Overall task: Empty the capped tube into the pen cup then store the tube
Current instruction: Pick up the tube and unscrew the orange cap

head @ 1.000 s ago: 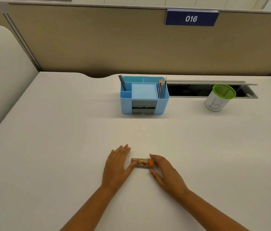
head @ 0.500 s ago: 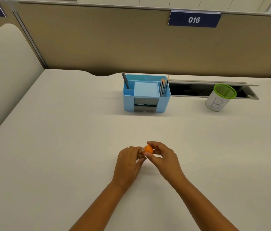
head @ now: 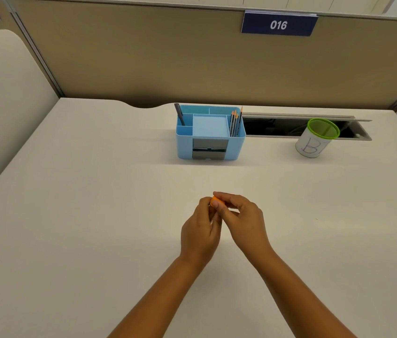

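Both hands meet above the middle of the desk. My left hand (head: 201, 230) is closed around the tube, whose body is hidden inside the fist. Only the orange cap (head: 215, 200) shows, pinched by the thumb and fingers of my right hand (head: 241, 218). The pen cup (head: 315, 139), white with a green rim and a handwritten "B", stands at the far right by the cable slot. A blue desk organizer (head: 210, 132) with a pen and several pencils stands at the back centre.
An open cable tray slot (head: 290, 126) runs behind the cup along the desk's far edge. A beige partition (head: 168, 57) with a "016" sign closes the back. The desk (head: 82, 215) spreads wide to the left and right of my hands.
The tube lay flat on the desk between my hands one second ago. Both hands have lifted it; the left now wraps its body and the right grips the orange cap.
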Demonstrator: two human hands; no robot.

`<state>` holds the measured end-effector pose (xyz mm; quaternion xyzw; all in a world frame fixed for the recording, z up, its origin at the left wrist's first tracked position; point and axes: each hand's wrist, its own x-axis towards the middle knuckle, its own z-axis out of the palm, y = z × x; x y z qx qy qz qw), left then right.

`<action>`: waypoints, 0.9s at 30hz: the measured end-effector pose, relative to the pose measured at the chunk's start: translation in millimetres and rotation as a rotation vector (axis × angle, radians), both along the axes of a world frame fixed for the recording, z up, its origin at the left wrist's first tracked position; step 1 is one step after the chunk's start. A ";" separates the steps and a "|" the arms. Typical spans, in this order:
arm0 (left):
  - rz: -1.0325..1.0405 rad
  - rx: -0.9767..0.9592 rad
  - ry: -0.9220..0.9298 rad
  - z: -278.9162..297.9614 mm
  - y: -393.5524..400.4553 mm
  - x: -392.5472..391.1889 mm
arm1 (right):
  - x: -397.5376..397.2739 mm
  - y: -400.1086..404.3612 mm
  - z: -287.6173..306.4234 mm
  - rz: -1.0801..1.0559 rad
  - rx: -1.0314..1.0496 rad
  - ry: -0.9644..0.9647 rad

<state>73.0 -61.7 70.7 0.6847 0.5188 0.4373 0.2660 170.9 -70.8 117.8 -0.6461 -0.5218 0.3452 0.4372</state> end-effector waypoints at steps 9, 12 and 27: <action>0.055 0.066 0.002 6.3 -1.0 -0.3 | -4.7 -3.7 5.5 -0.020 0.020 0.049; 0.069 0.092 0.003 7.6 0.0 -1.2 | -5.1 -3.8 7.5 -0.019 0.032 0.054; 0.037 0.043 -0.097 4.7 0.3 -2.7 | -3.6 -1.6 17.2 0.053 0.036 0.012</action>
